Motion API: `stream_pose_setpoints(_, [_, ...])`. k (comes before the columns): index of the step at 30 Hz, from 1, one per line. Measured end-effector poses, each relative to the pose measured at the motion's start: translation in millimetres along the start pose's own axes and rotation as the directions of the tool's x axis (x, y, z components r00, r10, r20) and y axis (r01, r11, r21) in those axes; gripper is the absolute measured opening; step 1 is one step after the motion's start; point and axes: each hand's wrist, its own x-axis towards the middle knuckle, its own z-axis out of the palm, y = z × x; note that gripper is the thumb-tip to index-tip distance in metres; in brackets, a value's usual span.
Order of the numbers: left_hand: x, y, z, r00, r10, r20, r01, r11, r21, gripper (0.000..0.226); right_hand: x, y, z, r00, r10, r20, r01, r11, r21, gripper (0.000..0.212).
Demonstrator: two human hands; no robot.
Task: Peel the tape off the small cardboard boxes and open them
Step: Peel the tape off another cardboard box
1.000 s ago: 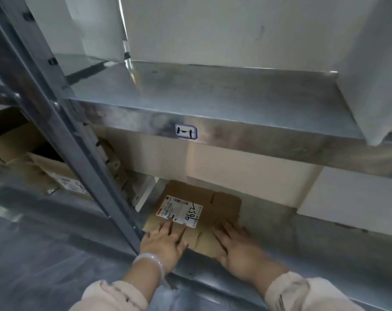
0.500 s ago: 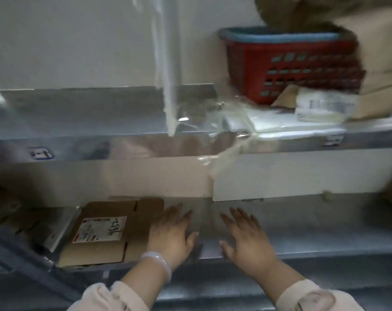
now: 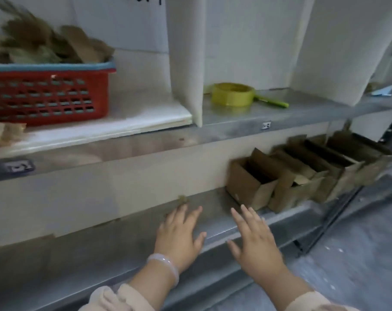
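A person in pale pink sleeves stood at a grey metal shelving unit, both hands reaching over the lower metal shelf (image 3: 123, 254). The left hand (image 3: 179, 234), with a pale, translucent bangle (image 3: 166, 265) at the wrist, was palm down with its fingers straight and spread, holding nothing. The right hand (image 3: 255, 241) beside it was the same: flat, fingers fanned, thumb out. Motion blur made it impossible to tell whether either palm touched the shelf.

Just beyond the right hand's fingertips, but apart from them, a row of small brown cardboard boxes (image 3: 251, 187) ran along the lower shelf towards the right, their top flaps standing up and their insides dark.

On the upper shelf, above the boxes, lay a roll of yellowish tape (image 3: 232, 94) with a bright green pen (image 3: 271, 102) just beside it. A white upright divider panel (image 3: 186, 63) stood to their left. Further left sat a red plastic basket with a blue rim (image 3: 44, 97), heaped with brown cardboard scraps (image 3: 44, 43).
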Motion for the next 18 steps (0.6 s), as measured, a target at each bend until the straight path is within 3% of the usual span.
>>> stream_pose_setpoints(10, [87, 103, 46, 0.973, 0.216, 0.077, -0.212, 0.976, -0.050, 0.063, 19, 115, -4, 0.988, 0.156, 0.015, -0.157, 0.979, 0.128, 0.069])
stream_pose_setpoints(18, [189, 138, 71, 0.949, 0.314, 0.040, -0.311, 0.948, -0.061, 0.062, 65, 169, 8, 0.983, 0.100, 0.157, -0.126, 0.978, 0.165, 0.067])
